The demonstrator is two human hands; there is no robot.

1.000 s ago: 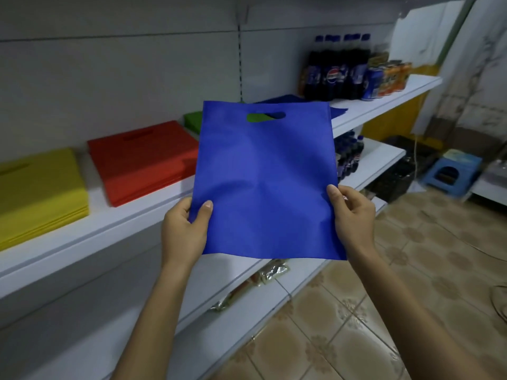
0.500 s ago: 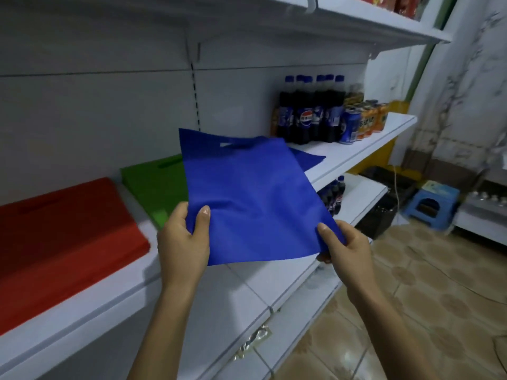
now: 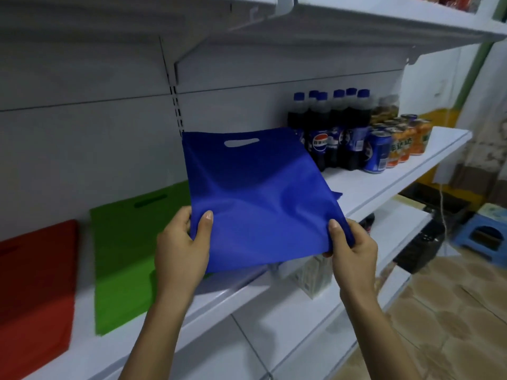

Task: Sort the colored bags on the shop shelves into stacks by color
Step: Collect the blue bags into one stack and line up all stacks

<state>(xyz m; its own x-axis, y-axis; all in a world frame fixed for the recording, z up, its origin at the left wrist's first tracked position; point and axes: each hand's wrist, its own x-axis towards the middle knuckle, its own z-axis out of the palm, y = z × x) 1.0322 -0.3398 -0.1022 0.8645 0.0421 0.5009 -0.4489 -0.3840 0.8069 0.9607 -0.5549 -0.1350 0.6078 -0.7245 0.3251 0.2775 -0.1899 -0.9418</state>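
I hold a flat blue bag (image 3: 260, 198) with a cut-out handle above the white middle shelf (image 3: 384, 185). My left hand (image 3: 181, 250) pinches its near left corner and my right hand (image 3: 351, 248) pinches its near right corner. The bag tilts forward over the shelf, handle end toward the back wall. A corner of another blue bag (image 3: 337, 195) pokes out from under it on the shelf. To the left lie a green stack (image 3: 120, 259) and a red stack (image 3: 35, 286).
Dark soda bottles (image 3: 332, 133) and several cans (image 3: 397, 144) stand on the shelf just right of the blue bag. A shelf (image 3: 356, 26) hangs overhead. A lower shelf holds a clear packet (image 3: 312, 275). A blue stool (image 3: 482, 234) sits on the tiled floor at right.
My view has shifted right, so the yellow stack has left the frame. Both hands have carried the blue bag forward and laid it lower over the shelf beside the green stack.
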